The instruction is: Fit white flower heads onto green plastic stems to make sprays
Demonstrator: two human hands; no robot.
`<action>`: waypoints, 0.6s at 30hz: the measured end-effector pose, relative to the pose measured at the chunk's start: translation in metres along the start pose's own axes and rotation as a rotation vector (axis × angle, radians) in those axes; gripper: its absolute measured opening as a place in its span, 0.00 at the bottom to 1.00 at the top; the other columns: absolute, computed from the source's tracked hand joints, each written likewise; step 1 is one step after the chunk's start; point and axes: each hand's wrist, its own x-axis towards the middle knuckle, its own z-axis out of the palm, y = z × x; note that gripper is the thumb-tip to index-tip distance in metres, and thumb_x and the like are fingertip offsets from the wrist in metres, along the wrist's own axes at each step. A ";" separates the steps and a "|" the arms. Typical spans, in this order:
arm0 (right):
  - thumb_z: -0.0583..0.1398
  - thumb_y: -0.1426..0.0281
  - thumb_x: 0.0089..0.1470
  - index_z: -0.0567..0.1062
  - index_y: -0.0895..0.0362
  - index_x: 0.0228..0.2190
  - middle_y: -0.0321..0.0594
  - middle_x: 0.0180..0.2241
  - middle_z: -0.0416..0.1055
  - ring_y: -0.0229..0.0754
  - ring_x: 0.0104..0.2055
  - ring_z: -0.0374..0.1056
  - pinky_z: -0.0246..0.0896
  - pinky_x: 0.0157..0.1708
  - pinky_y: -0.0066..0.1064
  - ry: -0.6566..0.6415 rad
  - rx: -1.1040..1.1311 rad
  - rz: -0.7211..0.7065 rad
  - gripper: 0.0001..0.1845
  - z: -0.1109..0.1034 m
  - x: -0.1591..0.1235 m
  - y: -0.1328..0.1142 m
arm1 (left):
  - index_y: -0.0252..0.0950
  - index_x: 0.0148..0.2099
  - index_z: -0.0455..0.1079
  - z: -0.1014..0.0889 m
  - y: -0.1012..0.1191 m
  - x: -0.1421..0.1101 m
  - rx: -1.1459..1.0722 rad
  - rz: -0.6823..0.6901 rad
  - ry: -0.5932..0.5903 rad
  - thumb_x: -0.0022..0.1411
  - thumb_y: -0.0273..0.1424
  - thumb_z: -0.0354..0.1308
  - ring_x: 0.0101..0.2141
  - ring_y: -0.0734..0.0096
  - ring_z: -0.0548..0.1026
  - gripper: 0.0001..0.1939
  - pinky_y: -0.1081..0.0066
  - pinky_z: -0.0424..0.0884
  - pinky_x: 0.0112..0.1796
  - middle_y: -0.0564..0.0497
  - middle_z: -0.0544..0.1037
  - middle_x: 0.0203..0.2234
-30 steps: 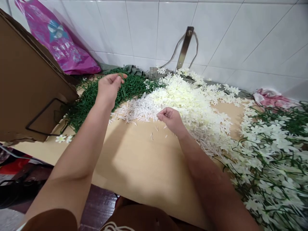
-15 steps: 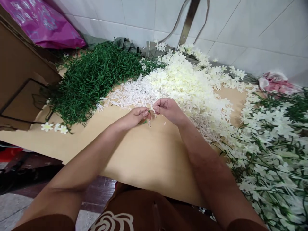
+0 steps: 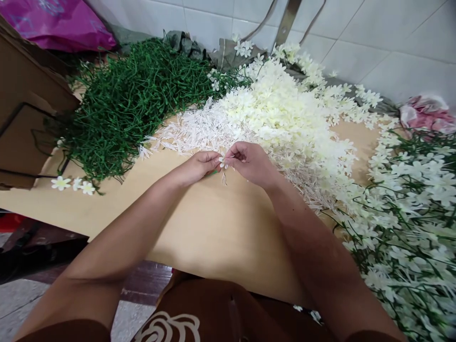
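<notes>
Over the near part of the table, my two hands meet at one small white artificial flower [image 3: 222, 162]. My left hand [image 3: 198, 167] is closed in a pinch on a green plastic stem [image 3: 213, 172], mostly hidden by the fingers, just left of the petals. Thumb and forefinger of my right hand [image 3: 251, 164] pinch at the flower's right side; the exact grip is partly hidden. Just below lies a small white stamen piece [image 3: 224, 179]. Behind my hands spreads a heap of white stamens [image 3: 203, 126], beside a pile of loose white flower heads [image 3: 281, 104].
Green stems [image 3: 138, 90] are heaped at the back left, next to a cardboard box [image 3: 28, 104] and a purple plastic bag [image 3: 60, 26]. Assembled flowers on stems [image 3: 409, 237] cover the right side. A pink-and-white cloth or bag [image 3: 425, 114] lies by the tiled wall.
My left hand has come from the green stem pile to my right hand, bringing a stem. A white flower now shows between the fingertips. The view has tilted downward.
</notes>
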 end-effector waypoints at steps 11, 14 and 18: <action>0.65 0.61 0.46 0.70 0.58 0.26 0.33 0.21 0.67 0.32 0.24 0.64 0.61 0.27 0.27 0.041 0.202 0.104 0.14 0.011 -0.002 0.015 | 0.34 0.24 0.63 -0.009 -0.002 0.005 0.045 -0.014 -0.117 0.53 0.49 0.60 0.20 0.80 0.55 0.23 0.75 0.51 0.24 0.57 0.58 0.17; 0.66 0.57 0.45 0.70 0.58 0.26 0.33 0.22 0.67 0.33 0.25 0.66 0.62 0.27 0.28 0.048 0.220 0.120 0.18 0.013 -0.005 0.015 | 0.34 0.24 0.62 -0.010 -0.001 0.006 0.020 -0.034 -0.126 0.53 0.47 0.61 0.21 0.80 0.56 0.22 0.75 0.52 0.25 0.56 0.59 0.18; 0.65 0.57 0.47 0.70 0.58 0.25 0.32 0.21 0.66 0.32 0.24 0.62 0.58 0.26 0.27 0.082 0.103 0.098 0.17 0.012 -0.009 0.012 | 0.34 0.24 0.61 -0.009 0.000 0.008 0.052 -0.051 -0.146 0.54 0.44 0.60 0.21 0.80 0.55 0.19 0.76 0.53 0.25 0.57 0.58 0.18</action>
